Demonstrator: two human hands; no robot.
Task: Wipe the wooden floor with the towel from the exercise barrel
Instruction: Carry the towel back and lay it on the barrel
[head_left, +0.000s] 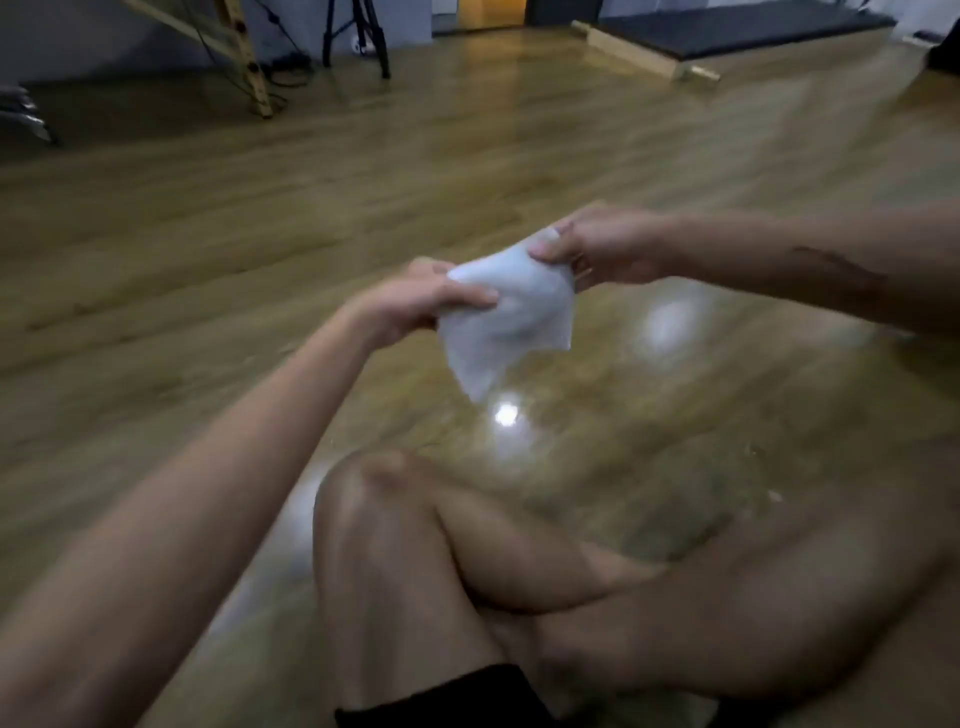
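Observation:
A small white towel (506, 319) hangs in the air above the glossy wooden floor (260, 234), stretched between both hands. My left hand (431, 301) pinches its left upper edge with thumb on top. My right hand (597, 249) pinches the upper right corner. The towel's lower point droops toward the floor without touching it. The picture is blurred by motion. The exercise barrel is not in view.
My bare knees (384, 478) and crossed legs fill the lower middle, close under the towel. A wooden frame leg (249, 67) and a black tripod (358, 36) stand at the back left. A low platform with a dark mat (727, 31) lies at the back right.

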